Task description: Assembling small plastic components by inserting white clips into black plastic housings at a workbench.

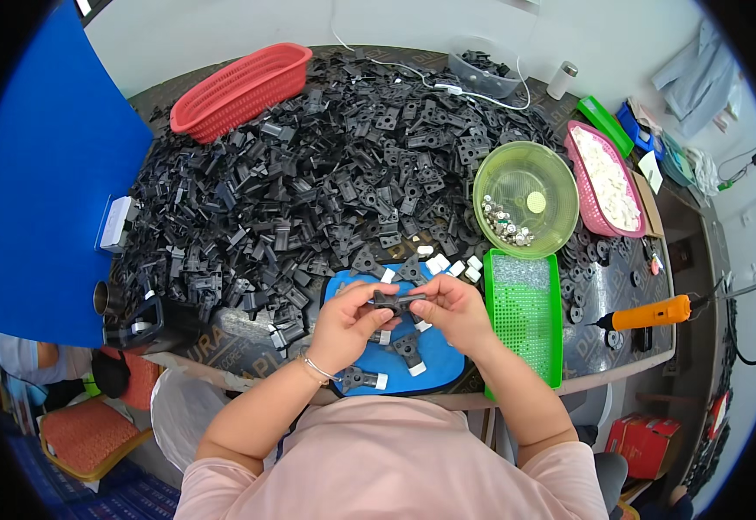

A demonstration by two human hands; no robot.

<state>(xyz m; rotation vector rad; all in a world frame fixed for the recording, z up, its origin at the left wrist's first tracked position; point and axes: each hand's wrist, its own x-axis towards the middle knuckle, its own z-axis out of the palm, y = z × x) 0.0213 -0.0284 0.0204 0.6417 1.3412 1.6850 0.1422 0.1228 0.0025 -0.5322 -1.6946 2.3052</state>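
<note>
Between my two hands, above a blue mat [449,364], is a black plastic bracket [393,302]. My left hand [352,321] pinches its left end with thumb and fingers. At its right end, the thumb and fingertips of my right hand [452,312] are closed on it. More black brackets lie on the mat, among them one with a white end piece [409,351] and another [361,380] by my left wrist. Small white blocks [456,268] are scattered past my right hand. A huge heap of black brackets [309,186] spreads over the table beyond.
Right of the mat lies a green perforated tray [525,338]; behind it, a yellow-green basket [560,186] holds small metal parts. A pink basket [582,147] of white pieces stands farther right. An orange electric screwdriver [651,314] lies at right. A red basket [239,91] sits at the back left.
</note>
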